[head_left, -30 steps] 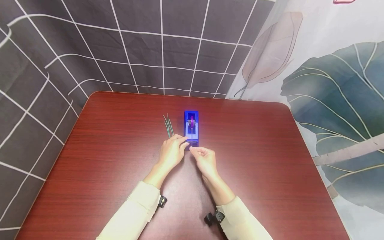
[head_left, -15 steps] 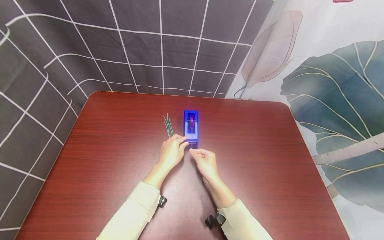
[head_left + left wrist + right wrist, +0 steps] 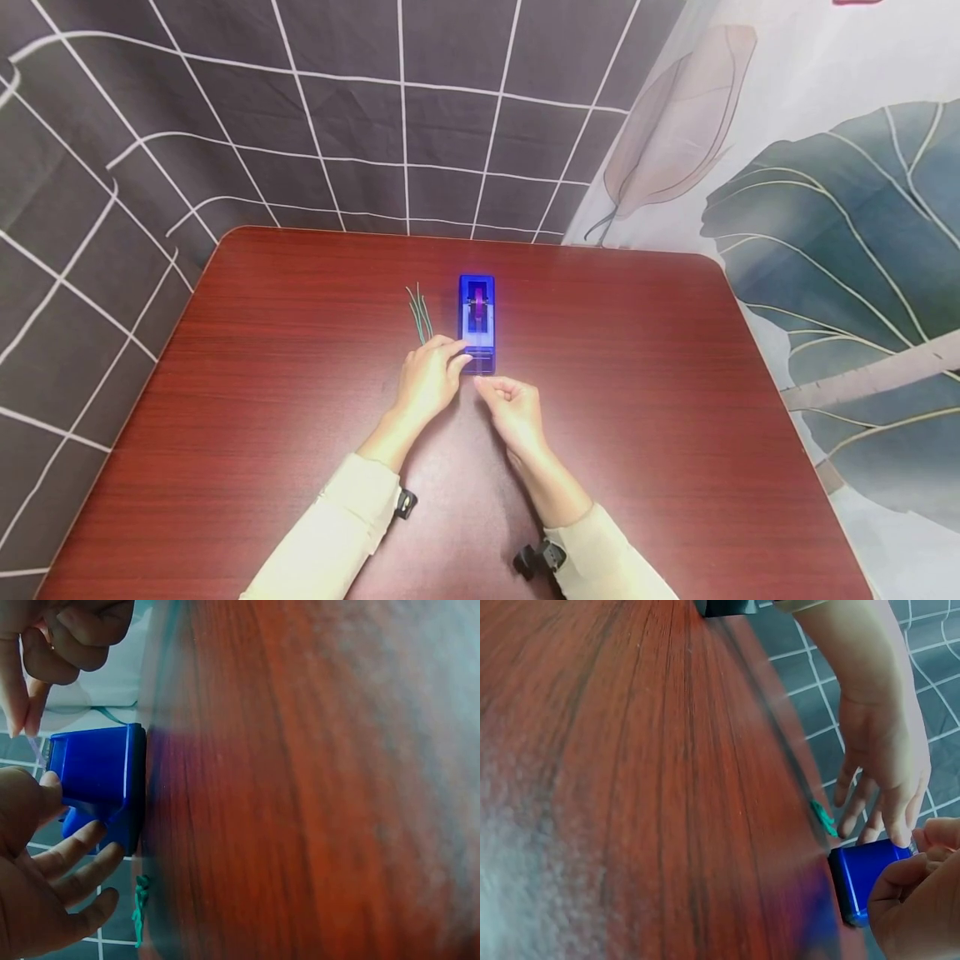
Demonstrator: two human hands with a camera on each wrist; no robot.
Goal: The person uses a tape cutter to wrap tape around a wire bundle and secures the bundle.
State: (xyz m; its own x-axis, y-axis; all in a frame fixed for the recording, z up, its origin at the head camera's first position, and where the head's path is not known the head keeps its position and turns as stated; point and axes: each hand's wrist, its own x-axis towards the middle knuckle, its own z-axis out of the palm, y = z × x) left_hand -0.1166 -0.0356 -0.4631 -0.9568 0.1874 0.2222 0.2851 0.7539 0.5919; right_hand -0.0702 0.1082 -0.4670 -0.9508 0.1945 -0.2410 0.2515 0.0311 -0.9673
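Note:
A blue tape dispenser (image 3: pixel 487 333) with a purple-centred tape roll (image 3: pixel 478 302) stands upright on the table, its cutting end towards me. My left hand (image 3: pixel 429 375) holds its near left part, the thumb on the front top edge and the fingers along the side in the left wrist view. Just in front of the cutting end, my right hand (image 3: pixel 516 410) pinches the free end of the clear tape (image 3: pixel 36 751) between thumb and forefinger. A short stretch of tape runs from these fingertips to the dispenser. Beyond my left hand lie several thin green wires (image 3: pixel 422 315), their near ends hidden.
The dark red wooden table (image 3: pixel 637 375) has rounded far corners. A dark curtain with a white grid (image 3: pixel 360 125) hangs behind and to the left, a leaf-patterned one (image 3: pixel 810 250) on the right. Black wrist cameras sit on the left cuff (image 3: pixel 406 503) and right cuff (image 3: pixel 538 557).
My right hand has drawn slightly back towards me, away from the dispenser's cutting end, with the tape end pinched. The left hand and dispenser have stayed in place.

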